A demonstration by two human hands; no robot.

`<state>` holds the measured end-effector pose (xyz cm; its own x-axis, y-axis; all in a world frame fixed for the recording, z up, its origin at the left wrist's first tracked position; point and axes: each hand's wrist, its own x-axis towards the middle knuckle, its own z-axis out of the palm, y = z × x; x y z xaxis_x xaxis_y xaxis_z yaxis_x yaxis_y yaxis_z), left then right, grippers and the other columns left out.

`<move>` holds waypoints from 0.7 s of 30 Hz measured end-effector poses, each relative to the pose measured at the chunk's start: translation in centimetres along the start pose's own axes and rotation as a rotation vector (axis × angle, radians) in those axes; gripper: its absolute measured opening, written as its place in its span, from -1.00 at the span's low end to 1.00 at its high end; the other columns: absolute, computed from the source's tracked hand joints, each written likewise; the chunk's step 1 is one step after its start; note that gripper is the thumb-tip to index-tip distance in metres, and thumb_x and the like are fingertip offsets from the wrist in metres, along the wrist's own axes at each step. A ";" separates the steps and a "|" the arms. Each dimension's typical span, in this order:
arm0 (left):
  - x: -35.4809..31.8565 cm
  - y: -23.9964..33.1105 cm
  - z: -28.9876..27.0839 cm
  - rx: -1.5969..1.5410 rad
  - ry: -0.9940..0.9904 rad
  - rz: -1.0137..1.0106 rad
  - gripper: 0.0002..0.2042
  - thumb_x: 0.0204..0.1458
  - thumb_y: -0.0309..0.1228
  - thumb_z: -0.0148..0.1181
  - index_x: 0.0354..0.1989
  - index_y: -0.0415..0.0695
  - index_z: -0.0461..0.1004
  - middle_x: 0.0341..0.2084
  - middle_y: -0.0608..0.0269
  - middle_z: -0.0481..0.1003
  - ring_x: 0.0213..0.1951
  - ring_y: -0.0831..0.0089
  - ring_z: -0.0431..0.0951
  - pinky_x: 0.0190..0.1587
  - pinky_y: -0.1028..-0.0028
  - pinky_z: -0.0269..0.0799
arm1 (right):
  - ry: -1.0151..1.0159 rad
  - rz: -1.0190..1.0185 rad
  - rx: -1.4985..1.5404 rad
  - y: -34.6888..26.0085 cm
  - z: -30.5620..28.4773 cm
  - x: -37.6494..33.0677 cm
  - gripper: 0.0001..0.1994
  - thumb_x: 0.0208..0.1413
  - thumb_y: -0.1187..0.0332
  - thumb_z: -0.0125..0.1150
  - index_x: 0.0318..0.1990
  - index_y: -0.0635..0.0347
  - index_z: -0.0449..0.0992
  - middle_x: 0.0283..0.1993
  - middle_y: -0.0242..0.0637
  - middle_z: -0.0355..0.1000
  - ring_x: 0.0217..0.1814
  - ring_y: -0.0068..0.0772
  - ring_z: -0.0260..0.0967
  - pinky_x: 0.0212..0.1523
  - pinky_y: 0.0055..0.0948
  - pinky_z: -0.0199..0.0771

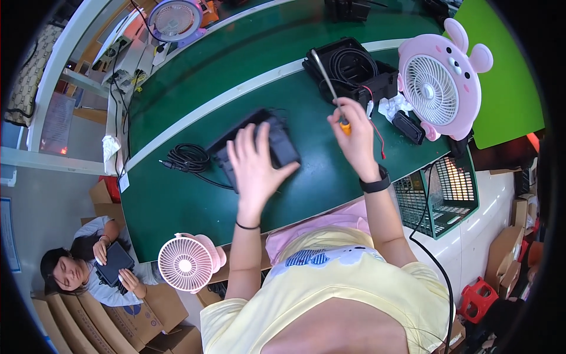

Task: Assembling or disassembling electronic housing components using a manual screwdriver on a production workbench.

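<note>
My left hand point(253, 159) lies over a dark, boxy black device point(285, 147) on the green table, its fingers spread across the top. The device is smeared by motion and partly hidden under the hand. From its left side runs a black cable point(187, 158), coiled, with a plug at its end. My right hand point(358, 141) is closed round the yellow-orange handle of a screwdriver point(324, 72). The long metal shaft points up and away, its tip over an open black case point(382, 82) that holds a coiled black cable.
A pink animal-shaped fan point(439, 88) stands at the right, beside a small black part point(408, 126). Red wire point(380, 138) lies near my right hand. A small pink fan point(186, 262) is at the near left edge; a green crate point(442, 194) stands below right. Another person sits at lower left.
</note>
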<state>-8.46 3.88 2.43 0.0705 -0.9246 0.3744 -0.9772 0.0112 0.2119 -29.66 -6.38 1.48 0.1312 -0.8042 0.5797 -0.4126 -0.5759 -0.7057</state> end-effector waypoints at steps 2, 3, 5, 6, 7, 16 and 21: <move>0.8 -2.8 -0.2 0.108 0.069 -0.073 0.01 -0.36 0.13 0.54 0.31 -0.11 0.29 0.20 -0.06 0.32 0.26 -0.02 0.29 0.32 -0.06 0.08 | 0.069 -0.054 -0.127 0.9 -1.1 1.2 -0.83 0.00 0.60 0.32 -0.29 0.17 0.46 0.07 -0.22 0.48 -0.11 -0.03 0.55 -0.17 -0.26 0.57; 0.9 -4.3 -0.3 0.154 0.109 -0.108 -0.01 -0.35 0.16 0.53 0.29 -0.11 0.31 0.18 -0.05 0.35 0.24 -0.01 0.32 0.30 -0.02 0.12 | 0.078 -0.047 -0.193 1.5 -1.4 1.6 -0.82 0.03 0.55 0.33 -0.25 0.12 0.47 0.13 -0.21 0.47 -0.18 0.01 0.57 -0.23 -0.22 0.58; 0.9 -7.0 -0.5 0.244 0.170 -0.157 -0.03 -0.33 0.22 0.50 0.27 -0.10 0.35 0.16 -0.05 0.39 0.21 0.00 0.35 0.29 0.02 0.15 | 0.004 0.005 -0.309 2.6 -2.3 2.4 -0.81 0.06 0.48 0.34 -0.20 0.06 0.47 0.21 -0.21 0.43 -0.23 0.04 0.57 -0.28 -0.18 0.60; 0.6 -8.3 -0.6 0.289 0.197 -0.205 -0.02 -0.33 0.23 0.49 0.27 -0.10 0.36 0.16 -0.06 0.39 0.21 0.01 0.36 0.28 0.03 0.16 | -0.041 -0.019 -0.333 3.6 -2.5 2.6 -0.79 0.06 0.46 0.34 -0.16 0.00 0.48 0.24 -0.21 0.40 -0.25 0.03 0.57 -0.30 -0.16 0.61; 0.2 -9.8 -0.8 0.278 0.179 -0.275 0.01 -0.35 0.26 0.48 0.30 -0.09 0.32 0.18 -0.08 0.36 0.26 -0.01 0.31 0.33 -0.10 0.08 | -0.040 -0.019 -0.333 4.2 -2.6 2.6 -0.79 0.06 0.46 0.34 -0.16 0.00 0.48 0.24 -0.21 0.40 -0.25 0.03 0.57 -0.30 -0.16 0.61; -3.1 -10.9 -0.9 0.561 0.380 -0.455 -0.52 0.05 -0.14 0.34 0.18 0.16 0.44 0.26 0.25 0.33 0.32 0.16 0.28 0.24 -0.30 0.09 | -0.184 -0.273 -0.268 4.5 -0.2 2.6 -0.75 -0.13 0.62 0.27 -0.31 0.01 0.51 -0.09 -0.35 0.42 -0.26 -0.10 0.53 -0.31 -0.22 0.58; -2.2 -5.4 1.1 -0.147 0.338 -0.313 -0.76 0.16 -0.31 0.24 -0.03 -0.05 0.60 0.08 0.15 0.52 0.11 0.11 0.50 0.18 0.21 0.36 | -0.308 -0.347 -0.164 0.9 1.5 -1.0 -0.76 -0.12 0.61 0.23 -0.30 0.00 0.52 -0.09 -0.38 0.43 -0.28 -0.18 0.53 -0.37 -0.24 0.56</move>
<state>-3.52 5.46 -0.54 0.4414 -0.7172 0.5393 -0.8620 -0.1718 0.4770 -28.77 -6.32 -0.31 0.5361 -0.5889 0.6048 -0.4304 -0.8070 -0.4042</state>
